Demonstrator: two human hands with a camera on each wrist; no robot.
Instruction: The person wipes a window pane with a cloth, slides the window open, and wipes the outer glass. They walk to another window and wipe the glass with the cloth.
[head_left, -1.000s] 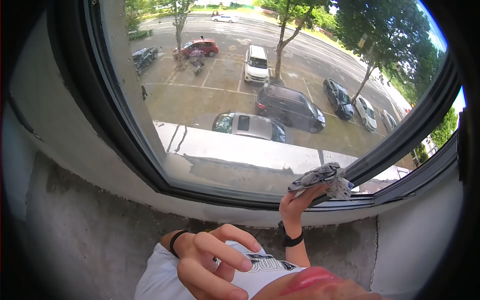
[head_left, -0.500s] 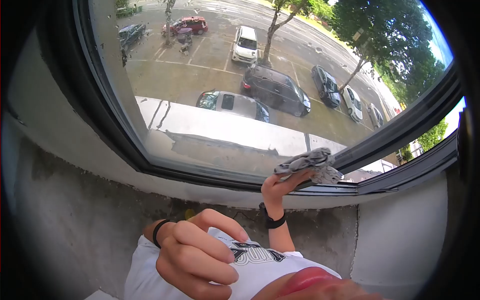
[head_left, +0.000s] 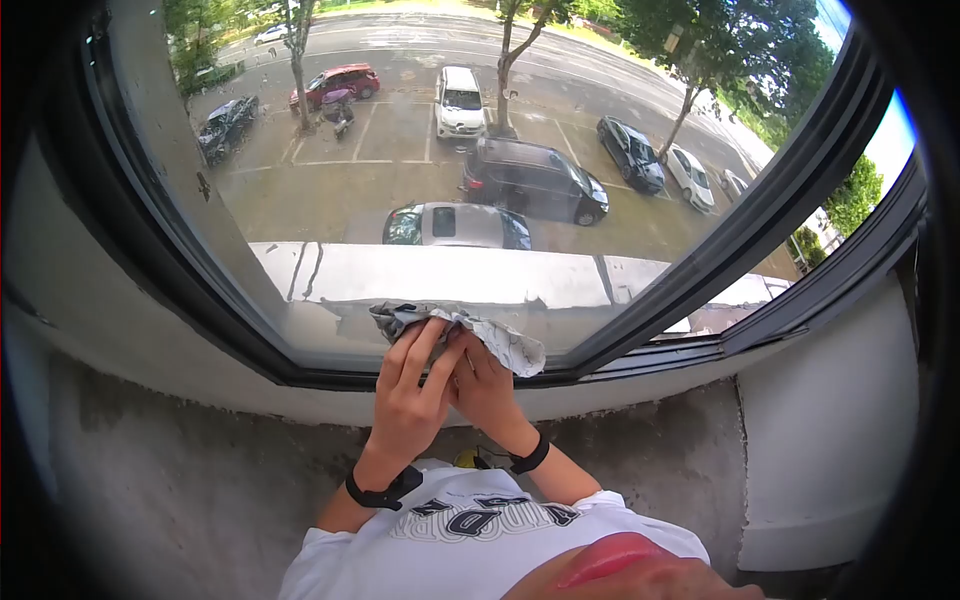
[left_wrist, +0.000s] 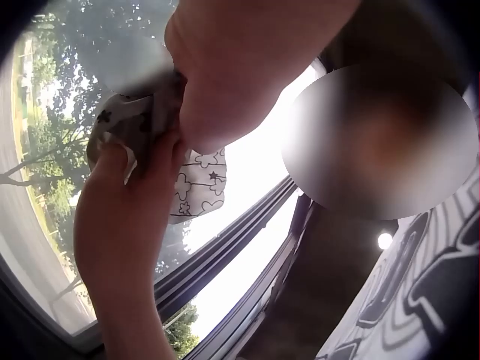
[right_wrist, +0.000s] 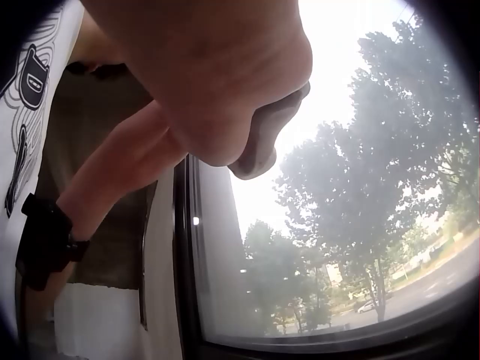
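Observation:
A crumpled grey-and-white patterned cloth [head_left: 515,345] lies at the lower part of the window pane [head_left: 330,215], above the bottom frame. My left hand [head_left: 408,395] grips its left and middle part. My right hand [head_left: 488,395] holds the cloth beside it, and the hands touch and overlap. In the left wrist view the cloth [left_wrist: 199,187] hangs with drawn stars and flowers, between my left hand [left_wrist: 232,75] and my right hand [left_wrist: 124,202]. Dark cloth [right_wrist: 266,139] shows past my right hand [right_wrist: 217,75] in the right wrist view; some fingertips are hidden.
A dark window frame [head_left: 690,290] surrounds the pane, with a gap to its right. A ledge [head_left: 440,270] is outside, above a car park with several cars and trees. Below the window are a pale wall [head_left: 830,420] and the person's white shirt [head_left: 500,540].
The cloth and my right hand have moved left from beside the right frame bar. My left hand has risen from in front of the chest and taken hold of the cloth.

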